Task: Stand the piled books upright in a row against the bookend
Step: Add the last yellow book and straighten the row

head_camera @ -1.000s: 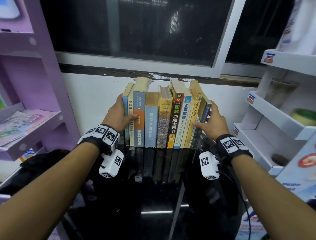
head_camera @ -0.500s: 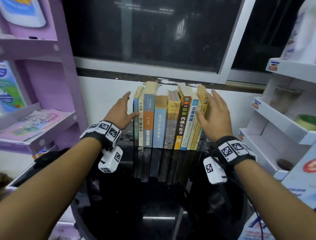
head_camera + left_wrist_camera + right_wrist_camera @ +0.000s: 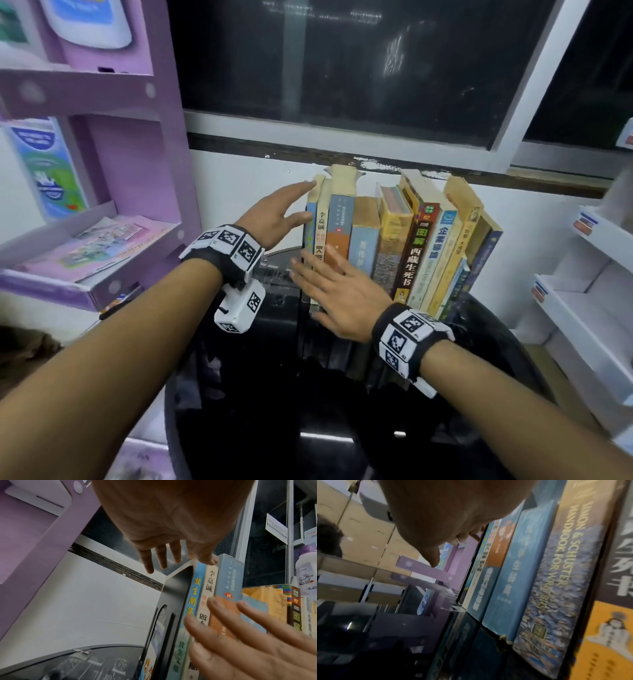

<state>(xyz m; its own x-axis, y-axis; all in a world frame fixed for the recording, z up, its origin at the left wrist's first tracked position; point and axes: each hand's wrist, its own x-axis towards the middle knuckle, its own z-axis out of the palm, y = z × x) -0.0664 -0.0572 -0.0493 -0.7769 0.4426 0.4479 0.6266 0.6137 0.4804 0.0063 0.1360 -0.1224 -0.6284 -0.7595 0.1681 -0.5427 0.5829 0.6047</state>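
A row of books [image 3: 397, 246] stands upright on the black glossy table [image 3: 308, 411], backs to the white wall. A thin black metal bookend [image 3: 173, 599] closes the row's left end, flat against the blue book [image 3: 193, 596]. My left hand [image 3: 274, 219] is at that end with straight fingers, its thumb touching the top of the leftmost books. My right hand [image 3: 337, 291] lies flat with spread fingers across the lower spines of the left books [image 3: 489, 577]. The books at the right end [image 3: 472, 246] lean slightly left, with nothing holding them.
A purple shelf unit [image 3: 113, 192] with leaflets stands close on the left. White shelves [image 3: 582, 301] stand on the right. A dark window [image 3: 342, 68] and its sill run above the books. The table's front part reflects the spines.
My right hand left the right end of the row and crossed to the spines of the left books. My left hand stayed at the bookend end, fingers straighter.
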